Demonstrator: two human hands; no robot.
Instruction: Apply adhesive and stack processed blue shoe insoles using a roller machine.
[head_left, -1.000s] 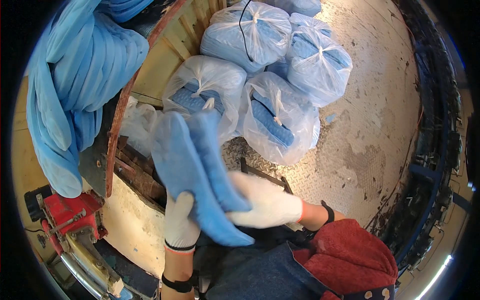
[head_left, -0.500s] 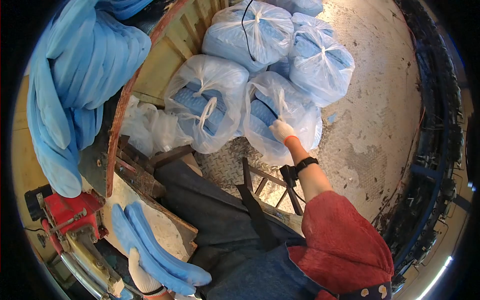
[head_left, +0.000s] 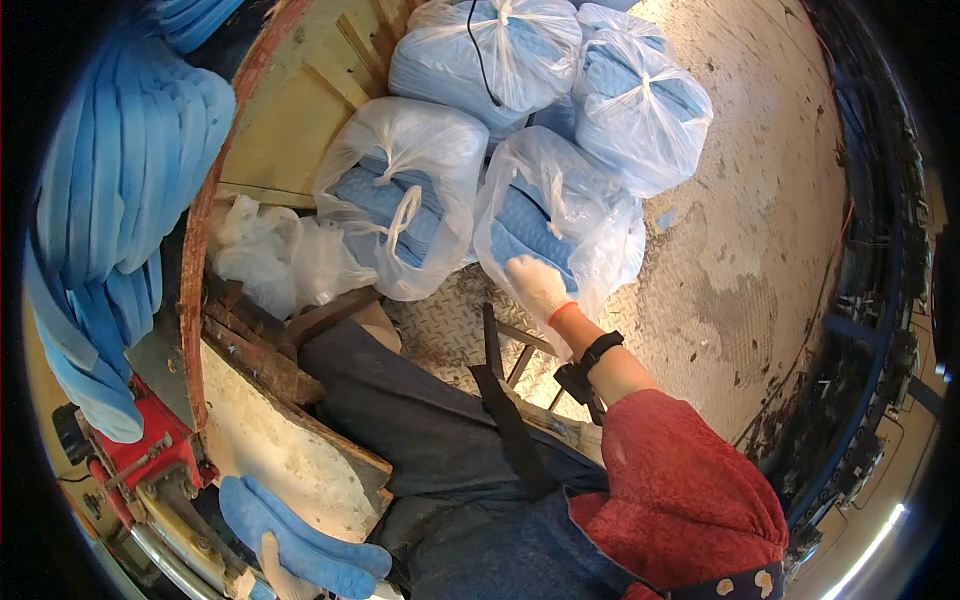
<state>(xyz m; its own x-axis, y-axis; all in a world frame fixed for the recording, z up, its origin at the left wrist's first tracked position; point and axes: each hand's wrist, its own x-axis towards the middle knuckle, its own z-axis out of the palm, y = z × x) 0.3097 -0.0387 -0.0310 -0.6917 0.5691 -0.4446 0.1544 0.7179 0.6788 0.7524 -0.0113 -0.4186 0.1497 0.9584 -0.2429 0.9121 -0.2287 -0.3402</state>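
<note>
My left hand (head_left: 283, 572), in a pale glove, is closed round a pair of long, curved blue sole-shaped pads (head_left: 300, 535) at the lower left. My right hand (head_left: 538, 284), gloved with an orange cuff, is closed on the near rim of a clear plastic bag (head_left: 600, 215). Stacked blue pads (head_left: 522, 228) show through this bag's opening, just beyond my right fingers. Beside it on the left sits another clear bag (head_left: 440, 130) of blue pads, its handles knotted at the far side. My fingertips are partly hidden.
Tied bags of blue pads (head_left: 490, 60) (head_left: 645, 120) stand behind. Crumpled plastic bags (head_left: 285, 250) lie beside a worn wooden board (head_left: 290, 440). A red machine (head_left: 150, 440) and hanging blue pads (head_left: 130, 170) are at the left. Dark machinery (head_left: 880, 300) lines the right.
My right hand has drawn the bag's rim toward me and left, exposing more pads inside. My left hand and its pads have moved lower. The view has shifted slightly.
</note>
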